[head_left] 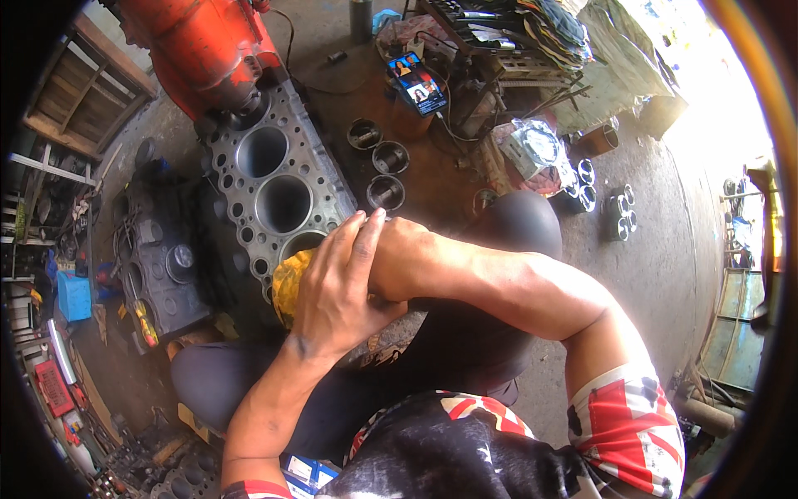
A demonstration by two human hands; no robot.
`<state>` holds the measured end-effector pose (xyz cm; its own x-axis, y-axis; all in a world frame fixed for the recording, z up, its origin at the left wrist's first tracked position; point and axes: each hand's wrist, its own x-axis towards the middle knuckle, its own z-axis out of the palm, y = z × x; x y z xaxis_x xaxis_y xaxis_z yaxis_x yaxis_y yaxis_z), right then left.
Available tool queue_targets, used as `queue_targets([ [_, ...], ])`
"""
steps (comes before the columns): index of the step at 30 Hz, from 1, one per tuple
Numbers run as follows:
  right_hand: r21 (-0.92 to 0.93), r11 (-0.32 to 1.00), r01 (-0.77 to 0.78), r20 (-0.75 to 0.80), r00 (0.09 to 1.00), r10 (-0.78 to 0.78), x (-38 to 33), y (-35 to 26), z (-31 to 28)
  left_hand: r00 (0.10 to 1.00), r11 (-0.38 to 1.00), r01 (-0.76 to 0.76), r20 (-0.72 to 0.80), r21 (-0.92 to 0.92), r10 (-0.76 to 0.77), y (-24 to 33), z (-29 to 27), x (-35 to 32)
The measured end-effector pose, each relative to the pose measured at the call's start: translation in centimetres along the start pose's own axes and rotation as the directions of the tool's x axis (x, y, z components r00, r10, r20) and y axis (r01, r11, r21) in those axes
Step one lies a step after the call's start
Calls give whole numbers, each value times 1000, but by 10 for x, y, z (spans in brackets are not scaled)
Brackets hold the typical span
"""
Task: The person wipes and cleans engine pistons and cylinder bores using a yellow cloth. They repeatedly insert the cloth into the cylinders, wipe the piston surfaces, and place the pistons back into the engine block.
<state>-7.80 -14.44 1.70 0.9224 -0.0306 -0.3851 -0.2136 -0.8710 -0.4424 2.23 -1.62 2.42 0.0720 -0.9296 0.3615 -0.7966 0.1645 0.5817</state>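
My left hand [339, 279] lies slantwise across my right hand, its fingers stretched out side by side. My right hand [397, 259] comes in from the right, and its fingers are hidden behind the left one. A bunched yellow cloth [291, 284] shows beside my left hand, at the near end of a grey engine block [241, 197]. Whether either hand grips the cloth is hidden. Large round bores run in a row along the block's top face, and the nearest is partly covered by the cloth and my left hand.
A red engine part [195, 50] sits at the block's far end. Pistons [385, 193] stand right of the block, near a lit phone [416, 83]. A tool-laden bench [478, 37] is at the back. Another grey engine part [162, 266] lies left. My knee [519, 229] rises close by.
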Motion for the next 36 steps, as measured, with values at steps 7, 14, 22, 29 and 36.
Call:
queue_targets([
  [7, 62, 997, -44, -5, 999, 44, 2, -1, 2, 1000, 1000, 3, 15, 11, -3, 2, -1, -1],
  [14, 51, 999, 17, -53, 998, -15, 6, 4, 11, 999, 999, -11, 51, 39, 9, 2, -4, -3],
  [22, 135, 988, 77, -155, 986, -56, -4, 5, 3, 999, 999, -39, 5, 39, 38, -4, 4, -4],
  [29, 80, 993, 81, 126, 988, -91, 5, 0, -37, 990, 997, -63, -127, 39, 68, -19, -8, 2],
  [36, 980, 199, -29, -11, 980, 199, -12, -10, -55, 950, 981, -30, -299, 194, 88, -28, -37, 2],
])
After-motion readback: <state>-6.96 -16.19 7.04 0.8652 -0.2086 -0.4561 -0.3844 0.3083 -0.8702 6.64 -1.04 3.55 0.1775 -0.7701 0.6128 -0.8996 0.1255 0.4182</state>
